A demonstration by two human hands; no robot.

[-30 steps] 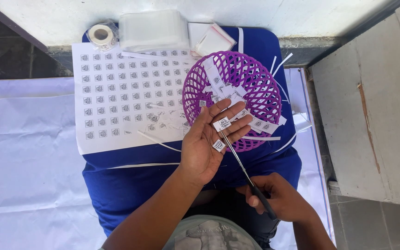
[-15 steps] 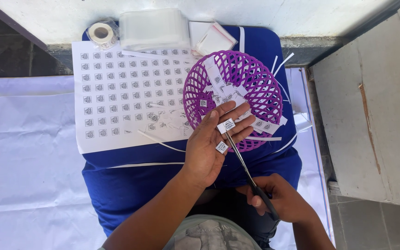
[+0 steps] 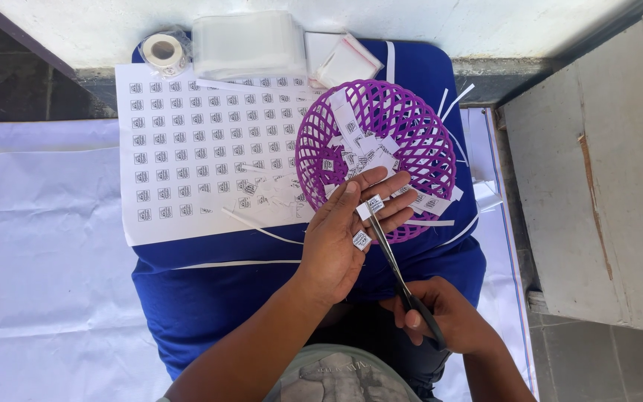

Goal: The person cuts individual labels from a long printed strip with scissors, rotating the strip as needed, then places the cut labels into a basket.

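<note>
Narrow white paper strip of printed squares (image 3: 370, 212), pinched in left hand (image 3: 344, 238) fingers over purple plastic lattice basket (image 3: 377, 164): keep taut while right hand (image 3: 448, 324), clenched on black-handled scissors (image 3: 400, 272), cuts squarely between squares.

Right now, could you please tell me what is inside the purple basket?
The purple basket holds small cut paper labels. The left hand covers its near rim, hiding anything there.

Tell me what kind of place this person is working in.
Probably a makeshift home or small-workshop craft spot, not a factory. A blue stool by a wall serves as the table, with a white sheet under it. On it lie a printed label sheet, a purple basket of cut labels and a tape roll.
</note>
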